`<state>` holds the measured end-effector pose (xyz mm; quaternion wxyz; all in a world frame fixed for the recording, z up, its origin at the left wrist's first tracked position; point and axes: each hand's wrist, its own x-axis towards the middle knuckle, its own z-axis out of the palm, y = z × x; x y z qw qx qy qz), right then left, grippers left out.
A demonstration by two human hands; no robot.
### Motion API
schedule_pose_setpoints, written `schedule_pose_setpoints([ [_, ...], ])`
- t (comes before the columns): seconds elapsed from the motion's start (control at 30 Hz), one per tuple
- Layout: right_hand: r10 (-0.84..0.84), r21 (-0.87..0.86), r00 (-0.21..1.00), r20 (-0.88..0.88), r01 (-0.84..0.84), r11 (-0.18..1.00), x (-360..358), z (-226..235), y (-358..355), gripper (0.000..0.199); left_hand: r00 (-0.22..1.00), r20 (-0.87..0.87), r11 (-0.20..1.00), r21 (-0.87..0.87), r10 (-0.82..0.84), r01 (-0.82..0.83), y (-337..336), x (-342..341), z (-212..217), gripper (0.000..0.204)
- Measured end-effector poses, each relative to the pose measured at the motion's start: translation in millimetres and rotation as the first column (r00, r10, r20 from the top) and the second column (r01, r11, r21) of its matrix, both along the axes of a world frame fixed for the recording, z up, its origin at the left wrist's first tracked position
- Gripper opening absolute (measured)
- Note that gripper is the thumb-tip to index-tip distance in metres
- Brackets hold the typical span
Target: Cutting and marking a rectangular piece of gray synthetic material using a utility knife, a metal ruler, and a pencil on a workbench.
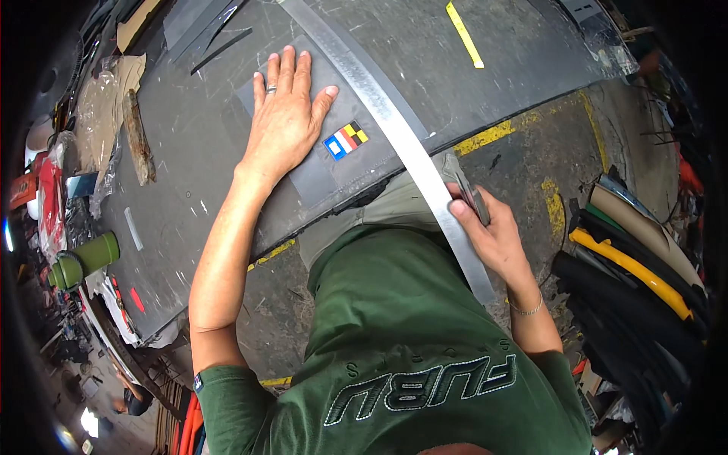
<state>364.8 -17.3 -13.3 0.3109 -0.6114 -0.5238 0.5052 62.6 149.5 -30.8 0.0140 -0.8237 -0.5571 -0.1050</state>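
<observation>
My left hand (284, 125) lies flat, fingers stretched out, pressing on a grey translucent sheet (312, 178) on the dark worktable. Beside its thumb is a small patch of coloured blocks (346, 141) in blue, white, red, yellow and black. A long metal straightedge (387, 114) runs across the sheet and out past the table's near edge. Off that edge my right hand (493, 231) is closed round the straightedge, its thumb on the top face. A slim dark grey tool (476, 203), maybe a cutter, also sits in its fingers; its tip is hidden.
The worktable (197, 144) carries a yellow strip (465, 34), a wooden stick (138, 136), a green cylindrical bottle (85, 260), clear plastic and dark offcuts. Rolls of material (633, 258) stand at the right. Another person (135, 394) is far off at lower left.
</observation>
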Motion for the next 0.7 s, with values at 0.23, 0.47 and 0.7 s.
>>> schedule_pose_setpoints([
  [0.23,-0.033,-0.129,0.967,-0.252,0.001,0.992,-21.3,-11.9,21.8,0.033,0.958,0.275,0.986,-0.114,-0.083,0.118,9.6,15.0,24.3,0.076],
  [0.47,-0.05,-0.151,0.96,-0.274,0.009,0.988,-30.1,-9.1,41.5,0.031,0.978,0.154,0.99,0.038,-0.142,0.138,8.2,15.0,13.4,0.092],
  [0.7,-0.032,-0.177,0.995,-0.094,0.015,0.984,-14.2,-12.7,38.9,0.034,0.964,0.202,0.984,0.041,-0.176,0.171,13.4,15.1,15.5,0.087],
])
